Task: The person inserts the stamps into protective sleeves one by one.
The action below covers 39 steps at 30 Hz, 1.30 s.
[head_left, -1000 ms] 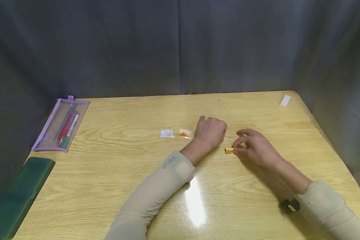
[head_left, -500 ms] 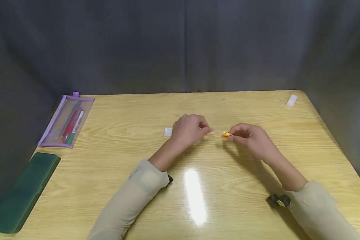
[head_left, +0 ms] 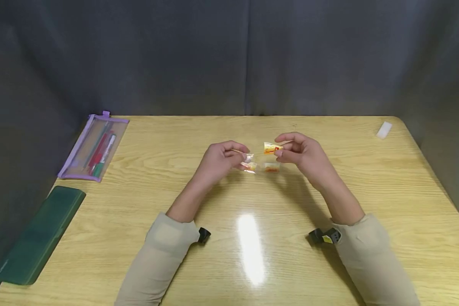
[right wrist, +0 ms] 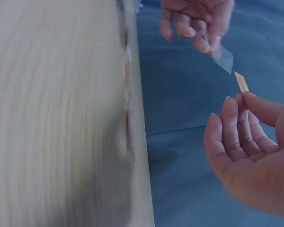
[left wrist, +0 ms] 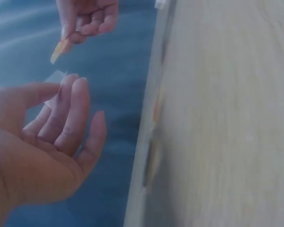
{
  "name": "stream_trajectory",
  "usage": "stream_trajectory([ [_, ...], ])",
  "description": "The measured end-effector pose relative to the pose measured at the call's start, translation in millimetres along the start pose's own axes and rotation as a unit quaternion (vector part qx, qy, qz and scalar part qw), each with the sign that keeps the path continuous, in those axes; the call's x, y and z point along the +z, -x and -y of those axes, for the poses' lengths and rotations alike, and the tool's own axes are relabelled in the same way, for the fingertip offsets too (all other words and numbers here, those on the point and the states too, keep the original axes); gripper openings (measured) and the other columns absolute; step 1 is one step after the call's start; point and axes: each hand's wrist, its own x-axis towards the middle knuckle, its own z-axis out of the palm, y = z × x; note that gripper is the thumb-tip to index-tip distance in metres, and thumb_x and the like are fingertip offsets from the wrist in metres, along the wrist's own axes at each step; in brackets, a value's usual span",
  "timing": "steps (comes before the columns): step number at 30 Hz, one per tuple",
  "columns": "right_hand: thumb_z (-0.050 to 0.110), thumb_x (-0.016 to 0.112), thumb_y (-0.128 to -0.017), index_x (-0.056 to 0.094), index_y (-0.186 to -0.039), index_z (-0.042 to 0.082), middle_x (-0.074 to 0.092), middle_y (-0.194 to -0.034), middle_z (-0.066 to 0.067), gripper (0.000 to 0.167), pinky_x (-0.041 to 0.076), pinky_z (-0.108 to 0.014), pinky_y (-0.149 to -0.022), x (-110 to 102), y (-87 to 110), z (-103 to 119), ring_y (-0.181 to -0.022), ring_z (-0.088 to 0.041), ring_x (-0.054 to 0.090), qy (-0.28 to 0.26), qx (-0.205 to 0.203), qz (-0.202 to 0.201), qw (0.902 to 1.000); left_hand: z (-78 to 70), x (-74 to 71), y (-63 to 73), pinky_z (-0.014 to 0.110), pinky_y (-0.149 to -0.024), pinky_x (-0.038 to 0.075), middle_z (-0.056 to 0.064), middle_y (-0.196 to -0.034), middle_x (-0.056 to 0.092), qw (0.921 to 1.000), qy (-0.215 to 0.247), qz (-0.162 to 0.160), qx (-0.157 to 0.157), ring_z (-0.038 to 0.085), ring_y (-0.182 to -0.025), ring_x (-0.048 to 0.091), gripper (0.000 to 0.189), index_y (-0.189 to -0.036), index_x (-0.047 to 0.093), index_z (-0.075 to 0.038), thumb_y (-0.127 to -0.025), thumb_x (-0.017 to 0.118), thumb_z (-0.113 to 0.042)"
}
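In the head view my left hand is raised over the middle of the table, pinching a small clear plastic bag between thumb and fingertips. Facing it, my right hand pinches a small yellow slip with red print by its right end. From the right wrist view, the slip and the bag's pointed corner are close together, with a narrow gap. Beneath the hands lie a clear packet with orange-yellow print, partly covered by my left fingers, and a second such packet.
A purple-edged mesh pouch with pens lies at the back left. In front of it is a dark green case. A small white block sits at the back right corner. Dark curtains surround the table.
My right hand has lifted the yellow slip from the table and moved left. My left hand has come off the table with the clear bag, and the hands now face each other.
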Motion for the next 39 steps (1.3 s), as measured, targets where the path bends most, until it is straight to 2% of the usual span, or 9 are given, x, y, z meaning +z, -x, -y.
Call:
stream_trajectory([
  [4,0.006,0.066,-0.097,0.060,-0.131,0.001,0.065,-0.095,0.004,0.035,0.059,-0.024,-0.087,0.8,-1.2,-0.9,-0.088,-0.012,0.067,-0.003,0.011,0.001,0.9999,5.4,-1.7,-2.4,0.051,-0.094,0.058,0.012,-0.112,0.072,0.9997,0.012,-0.001,0.019,0.039,-0.099,0.068,0.021,-0.115,0.072,-0.001,-0.100,0.065,-0.013],
  [11,0.010,0.065,-0.097,0.062,-0.112,0.005,0.061,-0.092,0.004,0.015,0.059,-0.024,-0.085,1.7,1.5,1.4,-0.085,-0.012,0.068,-0.006,0.007,-0.014,0.9999,0.3,-4.4,2.3,0.055,-0.097,0.054,0.012,-0.120,0.066,0.9996,0.026,-0.003,-0.001,0.034,-0.098,0.061,0.022,-0.115,0.072,-0.007,-0.102,0.055,-0.012],
  [18,0.016,0.066,-0.099,0.065,-0.115,0.006,0.067,-0.098,0.003,0.019,0.060,-0.023,-0.082,1.8,4.2,8.5,-0.082,-0.010,0.068,-0.035,-0.014,-0.030,0.9988,-5.8,0.2,3.8,0.039,-0.091,0.059,0.004,-0.125,0.073,0.9995,0.028,0.009,0.007,0.029,-0.095,0.065,0.024,-0.119,0.077,-0.014,-0.101,0.065,-0.024],
  [23,0.012,0.069,-0.097,0.068,-0.110,0.007,0.068,-0.091,0.004,0.015,0.061,-0.022,-0.078,4.2,7.0,9.8,-0.075,-0.009,0.067,-0.071,-0.016,-0.044,0.9964,-6.5,3.5,6.1,0.041,-0.085,0.062,0.006,-0.108,0.078,0.9986,0.047,-0.022,0.009,0.036,-0.099,0.071,0.025,-0.111,0.079,-0.009,-0.098,0.069,-0.028],
  [27,0.010,0.069,-0.096,0.068,-0.109,0.006,0.069,-0.088,0.004,0.013,0.061,-0.023,-0.077,7.3,8.1,10.0,-0.074,-0.009,0.067,-0.085,-0.015,-0.040,0.9955,-6.7,5.2,8.0,0.030,-0.071,0.061,0.004,-0.084,0.078,0.9972,0.042,-0.062,0.006,0.025,-0.079,0.074,0.027,-0.099,0.082,-0.007,-0.094,0.075,-0.032],
  [29,0.011,0.068,-0.097,0.067,-0.110,0.006,0.069,-0.088,0.005,0.014,0.060,-0.023,-0.078,8.3,9.4,10.2,-0.074,-0.009,0.067,-0.083,-0.012,-0.039,0.9957,-6.4,5.9,9.3,0.026,-0.067,0.060,0.003,-0.081,0.077,0.9959,0.052,-0.073,0.008,0.017,-0.070,0.072,0.028,-0.099,0.082,-0.006,-0.093,0.076,-0.033],
  [31,0.012,0.068,-0.097,0.067,-0.110,0.005,0.069,-0.088,0.005,0.015,0.060,-0.022,-0.078,9.2,10.7,10.2,-0.075,-0.009,0.067,-0.078,-0.009,-0.038,0.9962,-6.4,6.7,10.6,0.024,-0.065,0.059,0.004,-0.085,0.078,0.9947,0.068,-0.075,0.014,0.012,-0.066,0.071,0.027,-0.103,0.081,-0.007,-0.093,0.076,-0.032],
  [36,0.014,0.068,-0.098,0.066,-0.113,0.002,0.068,-0.090,0.004,0.020,0.060,-0.022,-0.078,11.2,11.9,11.4,-0.077,-0.010,0.067,-0.064,-0.015,-0.041,0.9970,-8.4,8.0,11.6,0.024,-0.067,0.060,0.013,-0.102,0.077,0.9943,0.088,-0.055,0.025,0.012,-0.067,0.070,0.024,-0.111,0.079,-0.010,-0.096,0.072,-0.027],
  [39,0.015,0.068,-0.098,0.066,-0.114,0.003,0.068,-0.089,0.002,0.020,0.061,-0.022,-0.078,12.6,9.9,13.7,-0.076,-0.009,0.067,-0.063,-0.025,-0.046,0.9966,-11.7,7.4,10.1,0.024,-0.067,0.060,0.010,-0.112,0.076,0.9947,0.086,-0.046,0.033,0.011,-0.068,0.069,0.022,-0.115,0.078,-0.011,-0.097,0.070,-0.021],
])
